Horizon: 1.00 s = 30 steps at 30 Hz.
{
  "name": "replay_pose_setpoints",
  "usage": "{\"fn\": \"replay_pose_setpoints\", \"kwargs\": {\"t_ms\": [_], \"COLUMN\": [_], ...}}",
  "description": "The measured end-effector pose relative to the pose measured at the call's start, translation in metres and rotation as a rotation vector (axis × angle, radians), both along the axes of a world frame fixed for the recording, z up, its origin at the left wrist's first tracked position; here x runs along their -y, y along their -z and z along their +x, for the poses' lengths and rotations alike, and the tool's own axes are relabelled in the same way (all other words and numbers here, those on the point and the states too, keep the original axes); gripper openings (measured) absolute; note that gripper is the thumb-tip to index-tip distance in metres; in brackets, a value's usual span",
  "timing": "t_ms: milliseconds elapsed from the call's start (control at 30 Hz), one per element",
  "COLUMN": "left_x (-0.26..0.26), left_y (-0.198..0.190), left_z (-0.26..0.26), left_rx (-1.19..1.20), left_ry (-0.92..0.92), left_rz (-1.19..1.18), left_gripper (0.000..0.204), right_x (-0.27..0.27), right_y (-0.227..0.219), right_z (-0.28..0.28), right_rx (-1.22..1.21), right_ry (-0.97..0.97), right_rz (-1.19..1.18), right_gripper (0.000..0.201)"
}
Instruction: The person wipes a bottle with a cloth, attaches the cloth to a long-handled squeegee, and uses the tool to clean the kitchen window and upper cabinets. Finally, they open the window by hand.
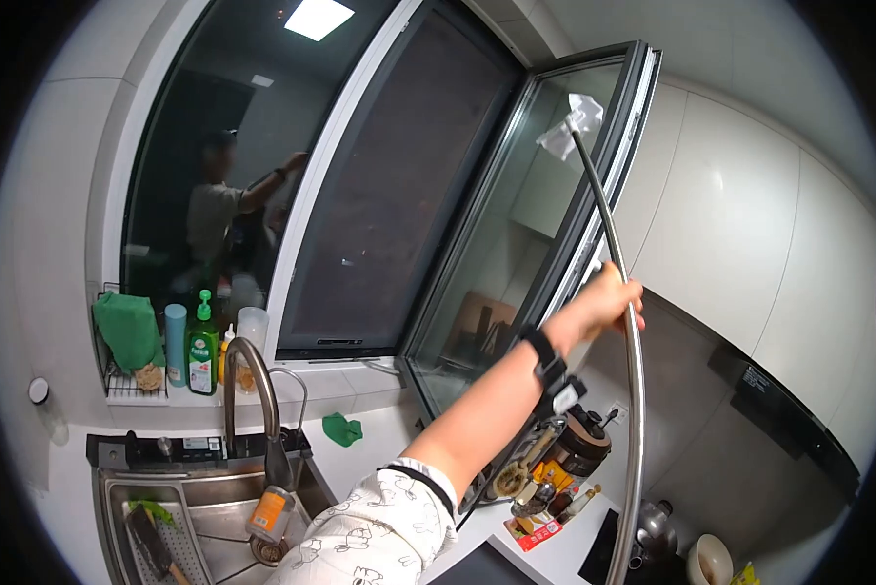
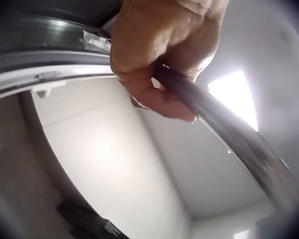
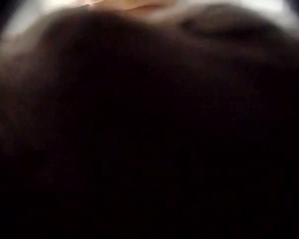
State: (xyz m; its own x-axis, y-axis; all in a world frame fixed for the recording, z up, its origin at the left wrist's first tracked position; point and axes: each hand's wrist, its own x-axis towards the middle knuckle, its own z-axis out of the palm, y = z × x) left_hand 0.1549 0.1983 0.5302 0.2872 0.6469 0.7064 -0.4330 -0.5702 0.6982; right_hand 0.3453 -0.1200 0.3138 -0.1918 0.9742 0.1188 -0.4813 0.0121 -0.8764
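Note:
My left hand [image 1: 606, 300] reaches up in the head view and grips a long metal pole [image 1: 635, 409], its fingers curled round it. The pole's upper end meets a crumpled white cloth [image 1: 582, 109] that lies against the glass of the open window sash [image 1: 492, 263]. In the left wrist view, thumb and fingers of the left hand [image 2: 164, 55] wrap the pole [image 2: 229, 129] close to the sash frame [image 2: 55, 71]. My right hand is outside the head view; the right wrist view is nearly all dark, with a thin skin-toned strip along its top.
Below the window are a sink [image 1: 219, 561] with a tall faucet [image 1: 235, 390] and bottles including green dish soap [image 1: 203, 351]. A green cloth [image 1: 341, 429] lies on the counter. Wall cabinets [image 1: 721, 210] and a range hood [image 1: 779, 405] stand right of the pole, a cooker [image 1: 582, 444] beneath.

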Motion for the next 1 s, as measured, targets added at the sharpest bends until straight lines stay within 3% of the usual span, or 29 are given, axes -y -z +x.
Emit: {"fn": "replay_pose_setpoints", "kwargs": {"t_ms": [67, 100, 167, 200, 267, 333, 367, 400, 600, 767, 1000], "left_x": [-0.02, -0.026, -0.032, -0.037, -0.043, -0.03, -0.033, -0.039, -0.089, -0.076, -0.035], "left_y": [-0.03, -0.04, -0.054, -0.054, -0.051, -0.043, -0.046, -0.052, -0.092, -0.112, -0.079], "left_z": [-0.014, -0.02, -0.032, -0.027, -0.014, -0.026, -0.035, -0.039, -0.07, -0.039, 0.012], "left_rx": [-0.007, 0.061, 0.112, 0.109, -0.065, -0.032, 0.04, 0.104, 0.167, 0.219, 0.266], "left_ry": [-0.18, -0.244, -0.361, -0.357, -0.748, -0.673, -0.614, -0.552, -0.415, -0.358, -0.245], "left_rz": [-0.096, -0.085, -0.056, -0.059, 0.118, 0.133, 0.029, -0.075, -0.118, -0.059, 0.031], "left_gripper": [0.051, 0.06, 0.083, 0.083, 0.084, 0.085, 0.083, 0.08, 0.078, 0.083, 0.086], "right_x": [-0.027, -0.043, -0.064, -0.08, -0.114, -0.144, -0.159, -0.173, -0.211, -0.189, -0.148], "right_y": [-0.013, -0.028, -0.051, -0.057, -0.078, -0.098, -0.1, -0.102, -0.15, -0.167, -0.125], "right_z": [-0.019, -0.032, -0.057, -0.064, -0.081, -0.097, -0.101, -0.103, -0.115, -0.084, -0.055], "right_rx": [-0.047, 0.142, 0.14, 0.145, 0.077, 0.144, 0.139, 0.129, 0.175, 0.194, 0.213], "right_ry": [-0.076, 0.15, 0.124, 0.105, 0.079, 0.112, 0.068, 0.027, -0.079, 0.056, 0.293], "right_rz": [0.049, 0.052, 0.111, 0.179, 0.272, 0.29, 0.303, 0.314, 0.361, 0.487, 0.49], "right_gripper": [0.069, 0.067, 0.068, 0.066, 0.063, 0.064, 0.061, 0.058, 0.056, 0.052, 0.054]}}
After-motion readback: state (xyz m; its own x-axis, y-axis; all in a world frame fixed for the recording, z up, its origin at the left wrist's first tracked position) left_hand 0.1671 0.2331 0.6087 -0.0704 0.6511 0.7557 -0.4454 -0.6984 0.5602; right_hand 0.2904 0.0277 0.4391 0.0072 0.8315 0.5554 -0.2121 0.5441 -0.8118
